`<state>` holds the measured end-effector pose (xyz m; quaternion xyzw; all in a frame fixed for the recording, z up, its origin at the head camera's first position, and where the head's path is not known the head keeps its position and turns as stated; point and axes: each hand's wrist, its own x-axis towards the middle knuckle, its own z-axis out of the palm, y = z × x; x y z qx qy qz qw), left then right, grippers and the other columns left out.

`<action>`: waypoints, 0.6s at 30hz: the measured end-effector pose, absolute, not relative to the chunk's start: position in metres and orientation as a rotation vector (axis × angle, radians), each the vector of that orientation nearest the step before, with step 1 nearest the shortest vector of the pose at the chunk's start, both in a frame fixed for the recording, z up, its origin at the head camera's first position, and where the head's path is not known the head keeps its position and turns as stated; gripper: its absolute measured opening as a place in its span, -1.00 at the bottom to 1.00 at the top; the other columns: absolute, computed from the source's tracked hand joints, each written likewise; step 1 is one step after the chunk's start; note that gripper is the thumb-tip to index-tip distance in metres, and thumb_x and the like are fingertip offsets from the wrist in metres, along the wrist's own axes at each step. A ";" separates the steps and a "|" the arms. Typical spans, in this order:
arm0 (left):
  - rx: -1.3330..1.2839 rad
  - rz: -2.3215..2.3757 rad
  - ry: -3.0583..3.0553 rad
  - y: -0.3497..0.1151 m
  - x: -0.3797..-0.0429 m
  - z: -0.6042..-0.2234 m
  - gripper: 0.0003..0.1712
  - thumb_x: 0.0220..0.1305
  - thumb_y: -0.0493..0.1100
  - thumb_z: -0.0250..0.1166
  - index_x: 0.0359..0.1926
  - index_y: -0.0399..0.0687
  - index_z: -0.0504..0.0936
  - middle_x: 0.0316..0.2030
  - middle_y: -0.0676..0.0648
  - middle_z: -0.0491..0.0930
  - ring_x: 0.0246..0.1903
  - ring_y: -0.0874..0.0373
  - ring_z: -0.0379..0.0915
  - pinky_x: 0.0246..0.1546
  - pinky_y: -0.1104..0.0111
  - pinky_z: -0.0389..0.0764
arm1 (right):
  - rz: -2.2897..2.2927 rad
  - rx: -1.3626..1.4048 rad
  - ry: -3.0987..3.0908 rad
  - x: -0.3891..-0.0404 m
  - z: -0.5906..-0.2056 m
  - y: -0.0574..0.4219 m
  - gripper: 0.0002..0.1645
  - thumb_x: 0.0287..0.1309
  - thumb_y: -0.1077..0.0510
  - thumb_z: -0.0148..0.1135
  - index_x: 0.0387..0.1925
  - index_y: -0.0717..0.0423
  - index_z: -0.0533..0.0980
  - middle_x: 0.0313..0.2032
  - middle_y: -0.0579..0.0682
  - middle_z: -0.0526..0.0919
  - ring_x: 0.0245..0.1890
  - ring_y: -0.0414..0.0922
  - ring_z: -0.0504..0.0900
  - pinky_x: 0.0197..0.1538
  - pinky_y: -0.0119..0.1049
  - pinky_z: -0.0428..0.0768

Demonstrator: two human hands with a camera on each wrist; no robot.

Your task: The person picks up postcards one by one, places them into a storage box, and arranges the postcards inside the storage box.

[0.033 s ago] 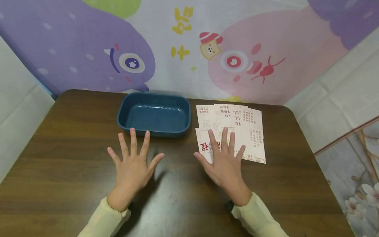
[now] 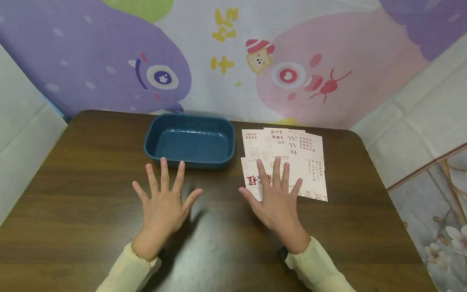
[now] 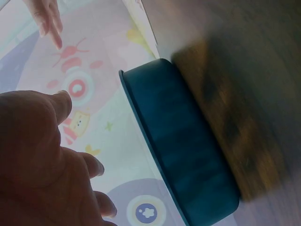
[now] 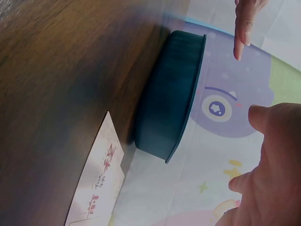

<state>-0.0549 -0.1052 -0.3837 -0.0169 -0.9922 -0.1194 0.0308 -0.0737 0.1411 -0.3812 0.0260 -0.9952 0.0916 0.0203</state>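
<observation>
Both hands hover over the wooden table with fingers spread, palms down and nothing held. My left hand (image 2: 162,211) is in front of a dark blue rectangular plastic bin (image 2: 189,148), its fingertips overlapping the near rim in the head view. In the left wrist view a gap separates that hand from the bin (image 3: 178,141). Over the near left part of several overlapping printed paper cards (image 2: 311,162) is my right hand (image 2: 279,209), hiding some of their print. The right wrist view shows the hand (image 4: 273,169) raised off the cards (image 4: 101,174). Nothing is visible inside the bin.
The brown table (image 2: 91,194) has rounded far corners. Behind it hangs a cloth (image 2: 226,97) with purple and pink cartoon figures. Pale tiled walls (image 2: 412,113) stand on both sides. The bin and the cards lie side by side near the far edge.
</observation>
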 end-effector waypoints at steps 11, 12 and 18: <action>-0.048 -0.396 -3.077 -0.109 -0.053 -0.388 -0.10 0.09 0.48 -0.32 0.36 0.21 -0.27 0.35 -0.20 -0.45 0.26 -0.20 -0.73 0.03 -0.31 -0.49 | 0.306 0.068 -3.095 -0.070 -0.381 0.144 -0.02 -0.17 -0.65 -0.46 0.31 -0.45 -0.25 0.37 0.09 -0.33 0.34 0.09 -0.41 0.14 0.34 -0.32; -0.050 -0.397 -3.074 -0.109 -0.053 -0.388 -0.09 0.09 0.47 -0.31 0.36 0.21 -0.27 0.35 -0.21 -0.44 0.26 -0.21 -0.73 0.03 -0.31 -0.49 | 0.302 0.069 -3.089 -0.070 -0.380 0.145 -0.02 -0.17 -0.64 -0.45 0.31 -0.44 -0.24 0.37 0.10 -0.32 0.35 0.09 -0.40 0.14 0.34 -0.30; -0.058 -0.407 -3.044 -0.114 -0.058 -0.386 -0.09 0.10 0.45 -0.27 0.36 0.19 -0.28 0.35 -0.24 -0.40 0.26 -0.18 -0.73 0.04 -0.32 -0.44 | 0.282 0.077 -3.039 -0.074 -0.378 0.152 -0.04 -0.12 -0.60 -0.39 0.33 -0.38 -0.16 0.37 0.14 -0.23 0.35 0.10 -0.35 0.14 0.34 -0.22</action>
